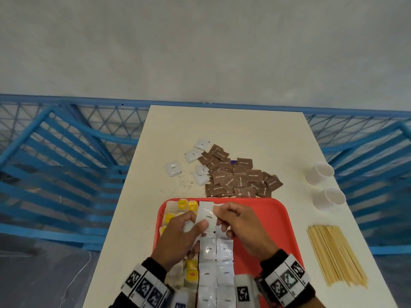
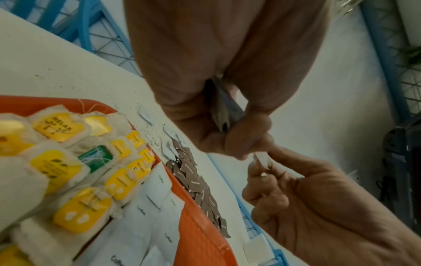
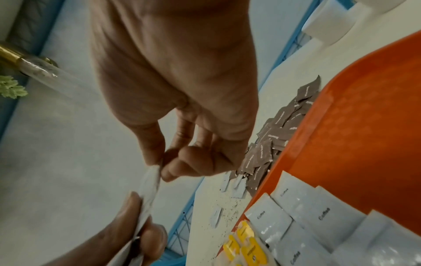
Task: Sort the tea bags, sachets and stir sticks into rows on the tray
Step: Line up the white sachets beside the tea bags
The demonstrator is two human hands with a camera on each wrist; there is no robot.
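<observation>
Both hands hold one white coffee sachet [image 1: 208,217] above the red tray [image 1: 273,218]. My left hand [image 1: 189,227] pinches its lower part with thumb and fingers, and seems to hold more sachets behind it. My right hand [image 1: 224,215] pinches its upper right edge; the pinch shows edge-on as the sachet [image 3: 151,181] in the right wrist view. On the tray lie yellow-tagged tea bags [image 2: 75,172] at the left and two rows of coffee sachets [image 1: 215,261] beside them. A pile of brown sugar sachets [image 1: 238,178] and a few white sachets [image 1: 173,168] lie beyond the tray. Wooden stir sticks [image 1: 335,254] lie to its right.
Two white paper cups [image 1: 320,172] lie on their sides at the table's right edge. Dark crumbs [image 1: 184,185] speckle the table left of the brown pile. Blue chairs [image 1: 66,165] flank the narrow white table [image 1: 222,130].
</observation>
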